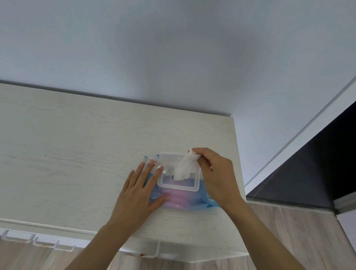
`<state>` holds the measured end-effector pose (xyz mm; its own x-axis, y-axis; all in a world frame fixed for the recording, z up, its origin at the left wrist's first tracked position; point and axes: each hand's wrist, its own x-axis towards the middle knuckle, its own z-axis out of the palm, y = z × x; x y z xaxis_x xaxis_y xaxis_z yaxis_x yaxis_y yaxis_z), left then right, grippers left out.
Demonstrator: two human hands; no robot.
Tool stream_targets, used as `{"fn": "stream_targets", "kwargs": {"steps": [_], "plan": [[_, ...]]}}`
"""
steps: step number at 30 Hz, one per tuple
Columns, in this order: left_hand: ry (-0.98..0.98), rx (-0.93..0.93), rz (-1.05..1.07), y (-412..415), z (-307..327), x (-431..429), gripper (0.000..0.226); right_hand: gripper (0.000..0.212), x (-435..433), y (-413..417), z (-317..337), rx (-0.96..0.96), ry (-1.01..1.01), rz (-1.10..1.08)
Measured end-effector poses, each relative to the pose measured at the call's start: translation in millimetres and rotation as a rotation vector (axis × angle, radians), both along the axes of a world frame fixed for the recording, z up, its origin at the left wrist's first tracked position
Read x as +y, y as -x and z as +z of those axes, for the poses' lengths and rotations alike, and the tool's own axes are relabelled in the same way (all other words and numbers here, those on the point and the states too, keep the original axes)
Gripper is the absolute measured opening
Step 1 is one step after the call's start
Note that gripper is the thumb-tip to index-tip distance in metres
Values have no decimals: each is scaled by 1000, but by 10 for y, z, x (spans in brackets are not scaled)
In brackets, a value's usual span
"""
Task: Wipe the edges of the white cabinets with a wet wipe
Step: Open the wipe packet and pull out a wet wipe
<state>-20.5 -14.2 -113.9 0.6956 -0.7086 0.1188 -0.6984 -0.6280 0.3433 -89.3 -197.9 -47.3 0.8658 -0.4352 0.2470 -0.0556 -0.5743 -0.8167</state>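
A blue and pink pack of wet wipes (185,200) lies on top of the white cabinet (65,151), near its right end. The pack's clear flip lid is raised. My left hand (142,187) lies flat on the left part of the pack with straight fingers. My right hand (214,176) pinches a white wet wipe (186,166) that sticks up out of the pack's opening. The wipe's lower end is still in the opening.
A pale wall rises behind the cabinet. White handles (36,241) show along the cabinet's front edge below. To the right are a wood-look floor (282,234) and a dark doorway (330,164) with a white frame.
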Motion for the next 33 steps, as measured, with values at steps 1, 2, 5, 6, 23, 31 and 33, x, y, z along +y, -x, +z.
{"fn": "stream_targets", "kwargs": {"steps": [1, 2, 5, 6, 23, 31, 33], "plan": [[4, -2, 0, 6, 11, -1, 75, 23, -4, -8, 38, -36, -23, -29], [8, -9, -1, 10, 24, -1, 75, 24, -18, -21, 79, -71, -48, -68], [28, -10, 10, 37, 61, -5, 73, 24, -78, -81, 190, -108, -111, -133], [43, -6, 14, 48, 71, -8, 73, 25, -87, -98, 208, -106, -131, -120], [-159, -167, -247, 300, 79, -380, 58, 22, -375, 93, 397, -222, -78, -225], [-143, -124, -247, 381, 117, -423, 69, 20, -517, 210, 426, -220, -104, -282], [39, -216, -288, 385, 178, -358, 50, 20, -488, 201, 411, -213, -89, -271]]}}
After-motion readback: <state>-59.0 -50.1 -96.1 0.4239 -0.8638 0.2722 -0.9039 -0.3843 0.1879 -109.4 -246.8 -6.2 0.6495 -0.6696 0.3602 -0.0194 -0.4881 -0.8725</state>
